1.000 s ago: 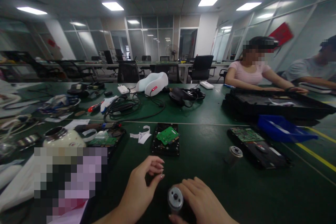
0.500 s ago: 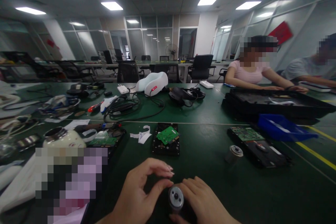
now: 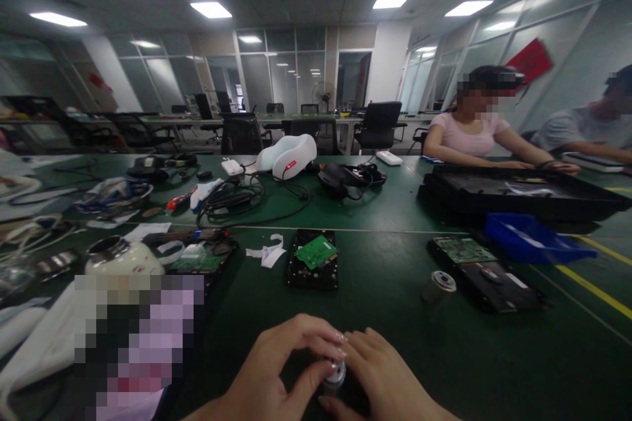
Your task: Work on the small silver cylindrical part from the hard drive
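At the near edge of the view a small cylindrical metal motor (image 3: 334, 378) stands upright on the green table. My right hand (image 3: 382, 371) is wrapped round its right side, thumb low in front. My left hand (image 3: 291, 365) reaches over from the left, thumb on the motor's round end and fingers curled over it. These fingers hide much of that end, and anything small between them cannot be made out. A second such motor (image 3: 438, 289) stands apart to the right. Ahead, a green circuit board (image 3: 316, 252) lies on a black hard drive (image 3: 312, 281).
Right of the second motor lies another hard drive (image 3: 508, 286), then a blue bin (image 3: 540, 247) and a black tray (image 3: 523, 200) near a seated person. On the left are a cream pot-like vessel (image 3: 128, 266) and a further hard drive (image 3: 212, 263). Cables (image 3: 237, 200) coil farther back.
My left hand has moved right and over the motor, its thumb now on the round end that was in plain sight before. My right hand has stayed round the motor.
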The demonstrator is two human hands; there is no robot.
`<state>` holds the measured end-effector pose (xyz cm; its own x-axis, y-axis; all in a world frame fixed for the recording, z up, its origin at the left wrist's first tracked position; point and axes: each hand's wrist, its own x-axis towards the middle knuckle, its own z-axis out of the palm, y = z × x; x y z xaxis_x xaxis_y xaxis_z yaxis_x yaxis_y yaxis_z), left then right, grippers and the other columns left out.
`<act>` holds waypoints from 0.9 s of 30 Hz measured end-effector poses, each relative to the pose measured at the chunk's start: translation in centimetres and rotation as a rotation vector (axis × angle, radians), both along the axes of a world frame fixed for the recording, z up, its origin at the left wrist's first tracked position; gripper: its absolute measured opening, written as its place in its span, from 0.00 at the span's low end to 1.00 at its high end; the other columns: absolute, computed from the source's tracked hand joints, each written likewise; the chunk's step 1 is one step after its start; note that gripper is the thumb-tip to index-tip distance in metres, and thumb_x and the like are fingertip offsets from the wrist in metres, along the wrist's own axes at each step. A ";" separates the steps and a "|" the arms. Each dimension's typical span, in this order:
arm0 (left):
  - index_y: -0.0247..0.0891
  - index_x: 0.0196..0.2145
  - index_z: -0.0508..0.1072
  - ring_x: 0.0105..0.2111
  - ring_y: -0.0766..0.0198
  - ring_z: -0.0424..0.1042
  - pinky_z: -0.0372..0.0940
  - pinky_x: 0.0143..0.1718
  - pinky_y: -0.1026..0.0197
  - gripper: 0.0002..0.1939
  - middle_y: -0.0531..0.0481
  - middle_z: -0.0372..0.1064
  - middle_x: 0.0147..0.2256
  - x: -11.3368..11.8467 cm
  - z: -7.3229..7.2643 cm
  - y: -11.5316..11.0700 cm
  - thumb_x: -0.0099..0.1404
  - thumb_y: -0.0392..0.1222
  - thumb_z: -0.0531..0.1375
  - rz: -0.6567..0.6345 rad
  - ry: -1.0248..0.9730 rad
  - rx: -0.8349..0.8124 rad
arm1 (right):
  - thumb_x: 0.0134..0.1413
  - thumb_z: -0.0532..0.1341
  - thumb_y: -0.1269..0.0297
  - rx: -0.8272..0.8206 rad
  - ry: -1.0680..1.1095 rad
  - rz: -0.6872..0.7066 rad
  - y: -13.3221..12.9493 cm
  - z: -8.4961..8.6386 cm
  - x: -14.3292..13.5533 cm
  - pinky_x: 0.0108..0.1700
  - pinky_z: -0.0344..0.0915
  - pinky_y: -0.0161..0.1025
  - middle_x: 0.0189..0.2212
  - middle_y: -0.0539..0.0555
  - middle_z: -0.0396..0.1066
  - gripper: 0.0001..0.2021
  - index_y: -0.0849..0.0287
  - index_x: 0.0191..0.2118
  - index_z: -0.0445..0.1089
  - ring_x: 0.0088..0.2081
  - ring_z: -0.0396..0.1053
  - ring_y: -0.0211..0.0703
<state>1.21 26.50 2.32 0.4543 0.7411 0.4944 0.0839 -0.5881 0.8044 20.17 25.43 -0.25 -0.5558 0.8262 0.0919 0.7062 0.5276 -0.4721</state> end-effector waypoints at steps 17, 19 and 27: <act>0.44 0.40 0.72 0.35 0.65 0.77 0.71 0.40 0.65 0.15 0.55 0.76 0.35 -0.1 -0.5 0.0 0.59 0.26 0.61 0.110 0.011 0.025 | 0.49 0.64 0.60 0.013 -0.062 0.000 -0.1 0.2 -0.1 0.42 0.64 0.48 0.37 0.58 0.75 0.14 0.60 0.42 0.72 0.37 0.71 0.53; 0.44 0.37 0.71 0.35 0.64 0.77 0.71 0.39 0.64 0.11 0.55 0.75 0.34 -0.2 -0.7 0.5 0.61 0.28 0.61 0.203 -0.014 0.034 | 0.48 0.65 0.60 0.011 -0.070 -0.016 -0.1 0.4 -0.2 0.41 0.64 0.47 0.36 0.58 0.75 0.14 0.60 0.40 0.72 0.36 0.71 0.52; 0.40 0.36 0.72 0.37 0.57 0.79 0.74 0.39 0.58 0.08 0.50 0.77 0.35 -0.6 -2.8 2.8 0.58 0.31 0.60 0.401 0.079 -0.168 | 0.46 0.67 0.60 0.012 -0.052 -0.032 0.0 0.0 -0.1 0.43 0.63 0.45 0.37 0.56 0.75 0.16 0.59 0.42 0.72 0.37 0.71 0.51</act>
<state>0.57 29.32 -0.46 0.1465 0.9335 0.3272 0.3442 -0.3582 0.8679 20.03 25.44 -0.27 -0.5336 0.8425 0.0732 0.7463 0.5099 -0.4279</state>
